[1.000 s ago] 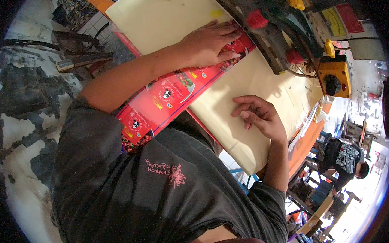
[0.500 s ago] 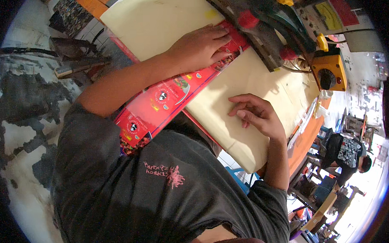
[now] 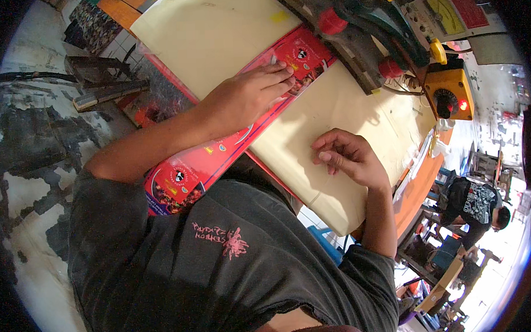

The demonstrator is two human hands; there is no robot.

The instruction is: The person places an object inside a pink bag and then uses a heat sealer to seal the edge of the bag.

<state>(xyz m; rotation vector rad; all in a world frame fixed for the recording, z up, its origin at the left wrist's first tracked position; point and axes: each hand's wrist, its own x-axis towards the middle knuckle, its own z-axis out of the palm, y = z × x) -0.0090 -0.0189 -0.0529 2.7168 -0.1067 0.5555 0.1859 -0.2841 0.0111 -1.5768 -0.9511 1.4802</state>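
Note:
My left hand (image 3: 254,93) lies flat, fingers stretched out, on a long strip of shiny red printed film (image 3: 302,54). The strip slants across a pale cream work surface (image 3: 190,28). Its far end meets the dark metal bar (image 3: 352,63) of a bench machine, and its near end hangs down by my dark shirt. Part of the strip is hidden under my left hand and forearm. Over the cream surface to the right, my right hand (image 3: 353,157) hovers with loosely bent fingers apart and nothing in them.
Red knobs (image 3: 332,22) sit on the machine bar. Behind stands a yellow control box (image 3: 448,92) with a black dial and lit red lamp, beside a meter panel (image 3: 445,14). An orange tabletop (image 3: 410,202) edges the right. Another person (image 3: 474,202) is far right.
My left hand has drawn back along the film toward me, uncovering its far end by the bar. The red lamp on the yellow box has lit. My right hand has hardly moved.

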